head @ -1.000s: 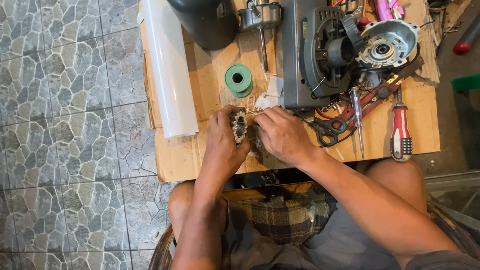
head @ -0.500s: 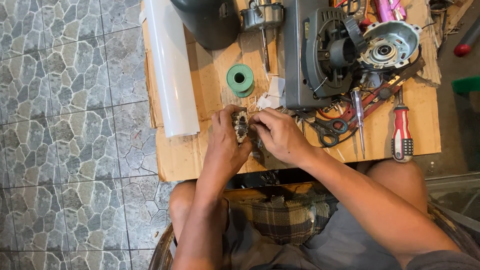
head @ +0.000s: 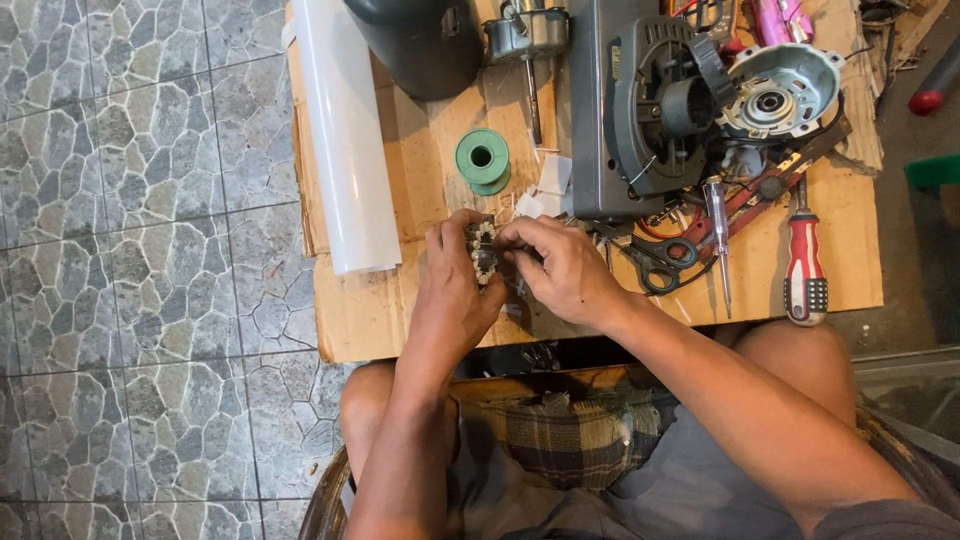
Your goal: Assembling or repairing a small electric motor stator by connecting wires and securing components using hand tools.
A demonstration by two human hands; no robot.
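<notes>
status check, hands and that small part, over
Left hand and right hand both grip small round wound coil part. Green spool apart, nothing blocking.

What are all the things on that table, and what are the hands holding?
Small wound part: one, dark with pale beads, between both hands.
Green spool: one, on the cardboard above the hands.
White tube: one, lying along the left edge.
Grey motor housing: one, top middle.
Round metal cover: one, silver, top right.
Screwdriver: one, red and white handle, right side.
Scissors: one, dark, beside the right hand.
Cardboard sheet: one, brown, covering the table.
Left hand: holds the part.
Right hand: pinches the part.
</notes>
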